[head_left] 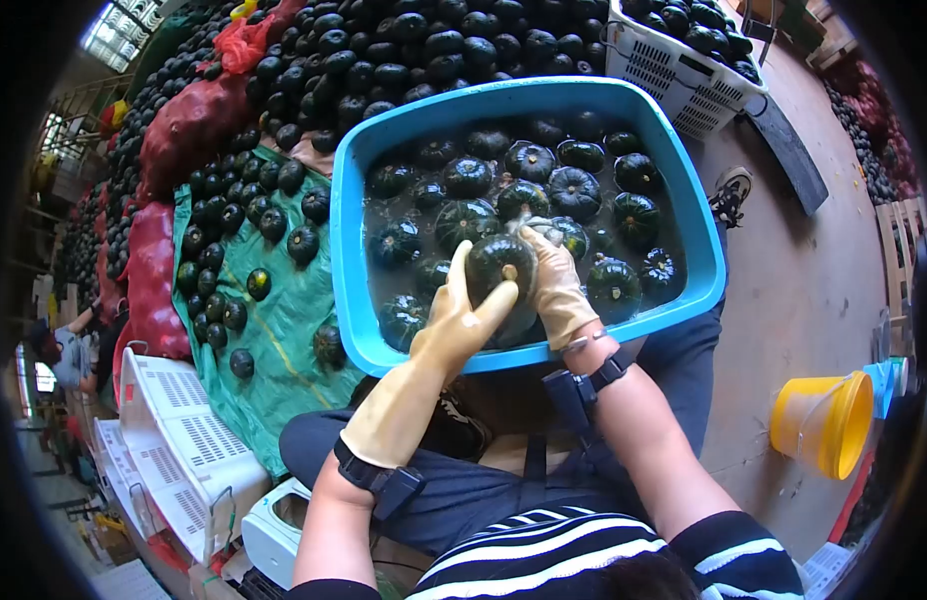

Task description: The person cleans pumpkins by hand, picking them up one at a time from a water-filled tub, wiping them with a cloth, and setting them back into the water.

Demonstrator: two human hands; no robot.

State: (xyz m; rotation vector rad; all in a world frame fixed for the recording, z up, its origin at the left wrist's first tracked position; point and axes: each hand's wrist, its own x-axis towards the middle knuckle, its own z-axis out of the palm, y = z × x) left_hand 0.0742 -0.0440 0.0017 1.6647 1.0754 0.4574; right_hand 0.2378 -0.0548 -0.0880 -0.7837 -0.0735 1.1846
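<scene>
A dark green pumpkin point(501, 268) is held over the near part of a blue tub point(349, 290) of water. My left hand point(462, 315), in a cream rubber glove, grips its left and lower side, the thumb near the stem. On its right side is my right hand point(556, 280), gloved too, with something pale and blurred at its fingertips against the pumpkin. Several more dark green pumpkins point(575, 193) float around in the cloudy water.
A green sheet point(274, 370) with scattered pumpkins lies left of the tub. Behind it rises a large pumpkin pile point(384, 75), beside red mesh sacks point(189, 125). White crates point(199, 440) stand lower left, another crate point(674, 85) upper right, a yellow bucket point(819, 425) at right.
</scene>
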